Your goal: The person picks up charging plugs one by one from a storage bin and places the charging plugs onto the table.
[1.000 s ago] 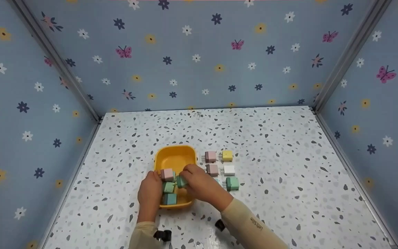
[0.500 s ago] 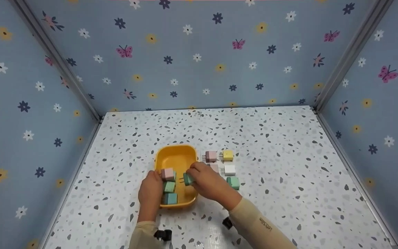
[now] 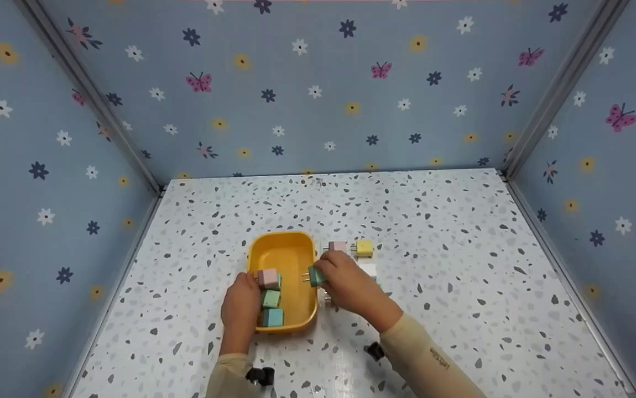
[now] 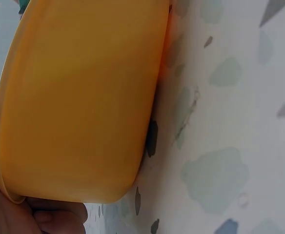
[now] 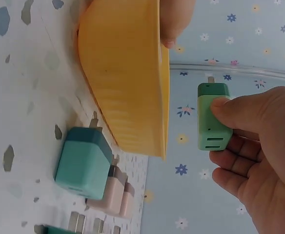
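My left hand [image 3: 240,304] grips the left rim of a yellow plastic bin [image 3: 287,239]; in the left wrist view its fingers [image 4: 59,219] lie against the bin's outer wall. A pink charger plug [image 3: 267,278], a light green one [image 3: 271,299] and a blue one [image 3: 274,317] lie along the bin's left side. Over the right rim, my right hand [image 3: 351,282] pinches a green two-tone charger plug [image 5: 213,117] between thumb and fingers. Its prongs point left in the head view, and two USB slots show in the right wrist view.
Right of the bin, charger plugs stand on the speckled table [image 3: 451,232]: a pink one [image 3: 338,246], a yellow one [image 3: 364,248] and a white one [image 3: 369,270]. A teal plug [image 5: 84,161] sits close to the bin. Flowered panels [image 3: 318,110] enclose the table.
My right hand has moved right with the green charger plug, from above the bin's middle to its right rim. The left hand and the bin stay put.
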A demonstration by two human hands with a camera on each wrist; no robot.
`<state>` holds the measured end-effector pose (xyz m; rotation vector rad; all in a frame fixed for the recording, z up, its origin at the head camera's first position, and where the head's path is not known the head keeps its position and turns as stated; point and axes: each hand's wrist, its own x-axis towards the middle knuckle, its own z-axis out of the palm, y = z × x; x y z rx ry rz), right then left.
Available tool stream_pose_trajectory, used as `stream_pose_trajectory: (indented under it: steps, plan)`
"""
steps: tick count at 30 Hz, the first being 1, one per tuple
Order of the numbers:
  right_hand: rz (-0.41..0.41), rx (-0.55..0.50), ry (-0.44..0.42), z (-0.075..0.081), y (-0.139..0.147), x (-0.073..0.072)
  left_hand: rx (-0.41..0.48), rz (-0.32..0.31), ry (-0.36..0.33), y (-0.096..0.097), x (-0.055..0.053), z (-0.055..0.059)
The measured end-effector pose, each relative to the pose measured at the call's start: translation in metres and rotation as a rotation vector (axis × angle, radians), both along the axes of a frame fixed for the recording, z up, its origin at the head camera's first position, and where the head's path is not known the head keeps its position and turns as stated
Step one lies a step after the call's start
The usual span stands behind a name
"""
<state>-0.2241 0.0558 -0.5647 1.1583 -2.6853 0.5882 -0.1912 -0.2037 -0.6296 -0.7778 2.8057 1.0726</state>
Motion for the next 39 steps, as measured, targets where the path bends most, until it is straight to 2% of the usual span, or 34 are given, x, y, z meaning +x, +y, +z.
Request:
stream_pose_trajectory:
  steps: [4,16,25,33,39]
  plan:
    - [-0.010,-0.014,0.028,-0.001,0.011,-0.003,-0.015,-0.001,0.017,0.001,0.000,0.000]
    - [-0.047,-0.011,0.048,-0.009,0.028,-0.008,-0.009,0.010,0.003,-0.002,0.000,0.000]
    - [-0.117,0.012,-0.040,-0.013,0.043,-0.012,0.008,0.009,0.010,0.000,0.001,-0.001]
    - [-0.157,-0.003,-0.030,-0.015,0.060,-0.016,-0.010,-0.001,0.047,0.000,0.001,-0.003]
    - [-0.174,-0.012,-0.047,-0.020,0.074,-0.020,-0.009,-0.006,0.041,-0.001,0.000,-0.004]
